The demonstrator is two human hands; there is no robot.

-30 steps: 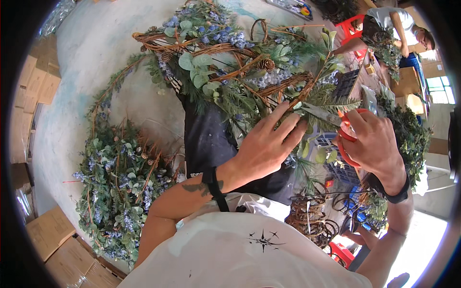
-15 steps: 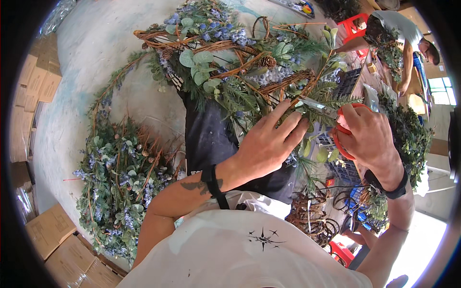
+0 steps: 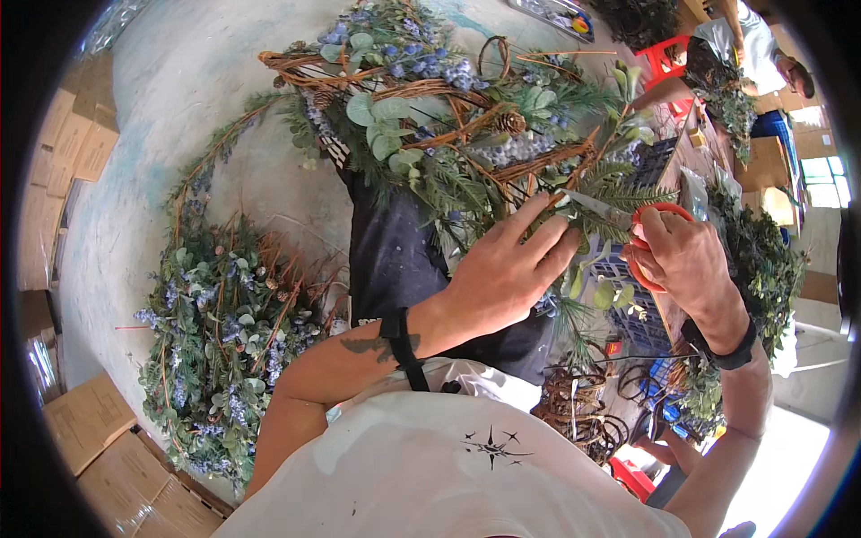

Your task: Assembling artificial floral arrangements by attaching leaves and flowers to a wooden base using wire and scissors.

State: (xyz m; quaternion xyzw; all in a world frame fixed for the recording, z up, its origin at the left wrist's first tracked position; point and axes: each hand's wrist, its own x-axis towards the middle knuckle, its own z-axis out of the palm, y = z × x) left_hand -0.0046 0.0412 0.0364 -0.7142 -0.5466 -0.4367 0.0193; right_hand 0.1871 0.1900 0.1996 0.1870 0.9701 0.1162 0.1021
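Observation:
A wreath (image 3: 430,139) of twisted brown vines, green leaves, pine cones and blue berries rests across my lap. My left hand (image 3: 498,264) lies over its near right edge, fingers curled onto the stems and the thumb hidden beneath. In my right hand (image 3: 682,260) is a pair of scissors (image 3: 647,215) with orange-red handles. Their silver blades point left, the tips close to a brown twig just beyond my left fingertips. Whether the tips touch the twig I cannot tell.
More greenery with blue berries (image 3: 224,350) is heaped on the floor at left. Cardboard boxes (image 3: 90,421) line the left side. At right stand dark plastic crates (image 3: 641,314) and a leafy pile (image 3: 762,260). Another person (image 3: 744,54) handles foliage at far right, beside a red chair (image 3: 662,58).
The scissor blades have turned and now look narrower, their tips still by the twig. The wreath has shifted slightly right. The other person's arm has moved up.

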